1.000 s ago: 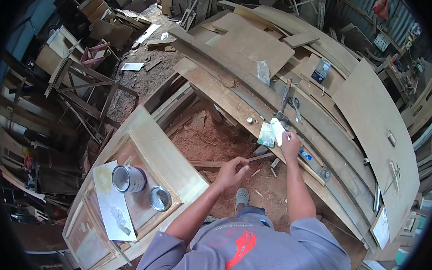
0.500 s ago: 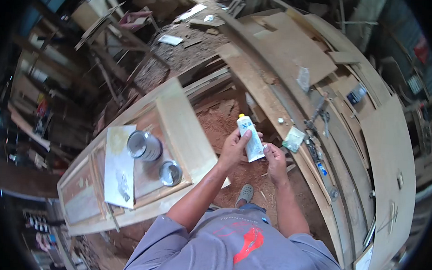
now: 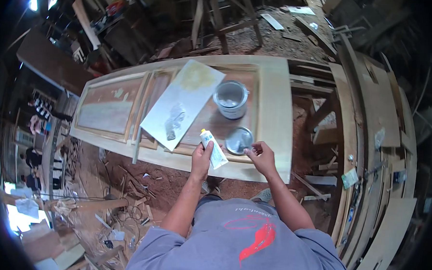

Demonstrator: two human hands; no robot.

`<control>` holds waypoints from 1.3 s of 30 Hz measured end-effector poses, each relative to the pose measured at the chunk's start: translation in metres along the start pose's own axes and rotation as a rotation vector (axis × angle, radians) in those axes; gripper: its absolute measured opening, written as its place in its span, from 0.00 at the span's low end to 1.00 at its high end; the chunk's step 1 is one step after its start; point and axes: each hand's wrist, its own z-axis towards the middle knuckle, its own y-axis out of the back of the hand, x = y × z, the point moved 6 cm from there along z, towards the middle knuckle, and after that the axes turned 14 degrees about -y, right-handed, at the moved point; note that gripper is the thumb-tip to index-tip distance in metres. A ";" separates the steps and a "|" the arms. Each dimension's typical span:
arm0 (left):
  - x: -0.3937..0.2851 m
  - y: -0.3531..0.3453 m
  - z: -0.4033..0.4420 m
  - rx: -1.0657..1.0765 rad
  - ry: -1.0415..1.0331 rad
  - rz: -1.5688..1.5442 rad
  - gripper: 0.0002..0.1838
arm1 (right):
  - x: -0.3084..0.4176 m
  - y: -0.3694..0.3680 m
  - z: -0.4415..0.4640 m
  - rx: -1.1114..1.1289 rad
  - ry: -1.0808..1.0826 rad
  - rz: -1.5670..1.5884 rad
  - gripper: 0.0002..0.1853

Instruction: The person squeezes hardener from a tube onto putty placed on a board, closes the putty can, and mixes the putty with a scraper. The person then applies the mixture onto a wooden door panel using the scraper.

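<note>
Panelled wooden door (image 3: pixel 276 104): lying flat. White board (image 3: pixel 188 102): resting aslant upon it, bearing a grey smear (image 3: pixel 175 121). Left hand (image 3: pixel 202 161): wrapping firmly round a yellow-capped tube (image 3: pixel 215 152), above the door's near edge. Lidless can (image 3: pixel 231 106): standing upright. Round lid (image 3: pixel 239 138): lying nearer the wearer. Right hand (image 3: pixel 262 158): hovering by the lid's rim, fingers bending; whether pinching anything small, cannot tell.

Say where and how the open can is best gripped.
The can stands upright and open-topped, so its outer wall below the rim is probably the best grip, coming from the right: the lid lies on the near side, the white board close on the left.
</note>
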 end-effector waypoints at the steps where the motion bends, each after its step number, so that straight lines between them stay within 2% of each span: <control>1: -0.002 0.028 0.002 -0.046 -0.004 -0.004 0.19 | 0.007 -0.030 0.006 0.011 -0.010 -0.066 0.25; 3: -0.004 0.079 0.004 -0.124 -0.011 -0.033 0.16 | 0.016 -0.086 0.019 0.003 -0.027 -0.194 0.25; 7: -0.004 0.166 0.027 -0.124 -0.009 -0.046 0.15 | 0.030 -0.188 0.070 -0.116 -0.071 -0.384 0.24; 12: -0.017 0.241 0.050 -0.078 0.058 -0.042 0.15 | 0.028 -0.246 0.124 -0.301 -0.237 -0.495 0.24; 13: -0.019 0.253 0.055 -0.065 0.065 -0.039 0.15 | 0.014 -0.254 0.131 -0.319 -0.219 -0.610 0.26; 15: -0.018 0.274 0.058 -0.042 0.109 -0.029 0.15 | -0.027 -0.257 0.141 -0.261 -0.318 -0.545 0.26; 16: -0.016 0.282 0.060 -0.032 0.115 -0.034 0.15 | -0.015 -0.258 0.134 -0.242 -0.362 -0.505 0.26; 17: -0.014 0.287 0.064 -0.018 0.116 -0.037 0.15 | -0.008 -0.257 0.129 -0.081 -0.510 -0.505 0.25; 20: -0.013 0.296 0.076 0.047 0.133 -0.037 0.17 | -0.008 -0.258 0.155 0.065 -0.439 -0.896 0.21; 23: -0.022 0.292 0.088 0.054 0.144 -0.065 0.16 | 0.032 -0.259 0.130 -0.313 -0.117 -0.872 0.13; 24: -0.025 0.291 0.091 0.045 0.149 -0.076 0.16 | 0.035 -0.267 0.124 -0.318 -0.047 -0.914 0.12; 26: -0.029 0.288 0.098 0.071 0.134 -0.047 0.16 | 0.032 -0.281 0.106 -0.324 0.084 -0.992 0.10; 29: -0.037 0.280 0.106 0.079 0.110 -0.022 0.16 | 0.030 -0.301 0.075 -0.124 0.337 -1.197 0.09; 32: -0.042 0.271 0.118 0.068 0.088 -0.002 0.16 | 0.045 -0.276 0.090 -0.060 0.107 -1.081 0.10; 35: -0.041 0.259 0.123 0.060 0.117 0.015 0.18 | 0.050 -0.266 0.087 0.017 0.100 -1.049 0.13; 38: -0.036 0.251 0.127 0.048 0.151 0.039 0.21 | 0.047 -0.287 0.096 0.043 0.065 -1.014 0.17; 39: -0.035 0.249 0.127 0.041 0.150 0.031 0.22 | 0.060 -0.297 0.088 0.167 0.046 -0.823 0.16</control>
